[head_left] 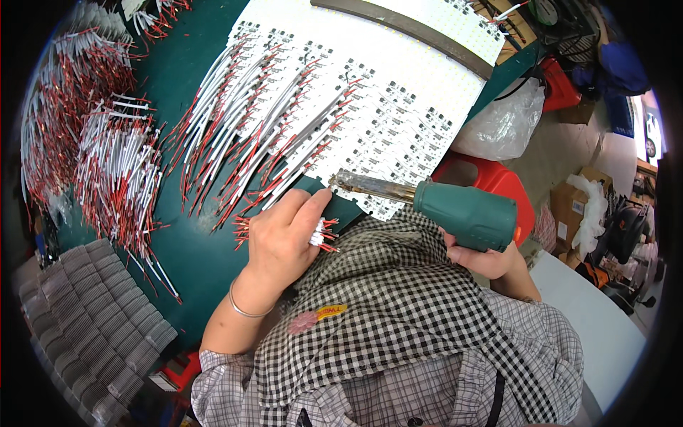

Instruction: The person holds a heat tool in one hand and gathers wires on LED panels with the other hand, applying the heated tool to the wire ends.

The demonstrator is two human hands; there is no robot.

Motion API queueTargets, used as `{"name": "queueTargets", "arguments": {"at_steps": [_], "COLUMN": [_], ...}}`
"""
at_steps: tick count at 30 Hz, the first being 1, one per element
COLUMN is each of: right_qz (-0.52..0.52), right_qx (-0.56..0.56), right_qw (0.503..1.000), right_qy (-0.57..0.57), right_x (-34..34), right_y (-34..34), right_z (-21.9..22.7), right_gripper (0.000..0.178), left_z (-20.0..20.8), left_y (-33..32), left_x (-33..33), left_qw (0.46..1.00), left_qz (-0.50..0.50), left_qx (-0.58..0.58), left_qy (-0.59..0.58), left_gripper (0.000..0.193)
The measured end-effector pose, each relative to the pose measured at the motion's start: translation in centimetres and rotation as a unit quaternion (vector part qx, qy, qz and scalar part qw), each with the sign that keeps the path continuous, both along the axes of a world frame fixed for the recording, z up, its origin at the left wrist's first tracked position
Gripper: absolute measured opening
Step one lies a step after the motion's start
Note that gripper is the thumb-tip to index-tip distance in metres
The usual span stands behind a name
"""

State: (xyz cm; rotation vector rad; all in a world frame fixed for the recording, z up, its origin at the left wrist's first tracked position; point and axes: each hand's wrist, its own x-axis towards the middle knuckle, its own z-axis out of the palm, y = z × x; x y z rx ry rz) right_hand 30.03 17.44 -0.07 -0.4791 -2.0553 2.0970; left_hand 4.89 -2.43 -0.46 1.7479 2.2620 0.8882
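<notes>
My right hand grips the handle of a green soldering gun, its metal barrel pointing left. The gun's tip is at the near edge of a white circuit board panel that carries rows of small black parts. Closed around a bundle of short white and red wires is my left hand, their ends sticking out on both sides of the fist. Its thumb and forefinger come together right beside the tip; what they pinch is too small to make out. Rows of white and red wires stand along the panel's left part.
A dark bar lies across the panel's far part. Large piles of wires cover the left of the green table. Stacked grey ribbed pieces sit at the near left. To the right are a red stool and a clear plastic bag.
</notes>
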Motion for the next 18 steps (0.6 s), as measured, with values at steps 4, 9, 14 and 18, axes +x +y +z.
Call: {"name": "queueTargets", "arguments": {"at_steps": [4, 9, 14, 18], "right_qz": [0.022, 0.019, 0.055, 0.048], "right_qx": [0.019, 0.018, 0.053, 0.01], "right_qw": [0.999, 1.0, 0.997, 0.999], "right_qy": [0.018, 0.012, 0.014, 0.011], "right_x": [0.3, 0.4, -0.5, -0.7], "right_y": [0.0, -0.1, 0.5, 0.6], "right_z": [-0.5, -0.5, 0.2, 0.8], "right_gripper": [0.05, 0.053, 0.038, 0.032], "left_z": [0.0, 0.0, 0.0, -0.1], "left_y": [0.0, 0.0, 0.0, 0.1], "left_x": [-0.1, 0.0, -0.1, -0.1], "left_qw": [1.0, 1.0, 1.0, 1.0], "left_qz": [-0.001, -0.004, -0.015, -0.012], "left_qx": [0.009, 0.011, 0.014, 0.015], "left_qy": [0.004, 0.003, 0.003, -0.001], "left_gripper": [0.041, 0.04, 0.039, 0.039]}}
